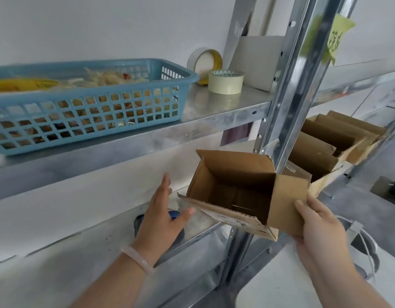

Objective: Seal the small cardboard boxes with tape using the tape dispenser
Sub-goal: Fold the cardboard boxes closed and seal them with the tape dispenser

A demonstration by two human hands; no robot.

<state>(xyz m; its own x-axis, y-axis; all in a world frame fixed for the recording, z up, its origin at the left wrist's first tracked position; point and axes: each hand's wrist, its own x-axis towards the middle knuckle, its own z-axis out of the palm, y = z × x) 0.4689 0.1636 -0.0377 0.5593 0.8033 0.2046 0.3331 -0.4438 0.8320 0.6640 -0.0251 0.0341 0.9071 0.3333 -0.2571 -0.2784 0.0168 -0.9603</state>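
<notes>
Nearest us, our right hand (318, 221) grasps the small cardboard box (234, 190) by its right-hand flap, thumb on top and fingers underneath, and holds it by the right end of the lower shelf (81, 252); the box is unsealed, its flaps standing out and its mouth tilted up toward us. Our left hand (161, 216) is released, fingers straight and spread, holding nothing; it hovers just left of the box, over a dark object with a blue part that we take to be the tape dispenser (173, 214), though the palm covers most of it. So the dispenser lies straight beneath the left hand, which is by far the nearer one; we judge that the next move calls for folding the flaps shut, then lowering the left hand onto the dispenser. Farther right, past the steel post (287, 85), more open boxes (321, 152) wait in a row; above, the upper shelf (214, 107) carries a blue basket (81, 114) and two tape rolls (226, 82).
</notes>
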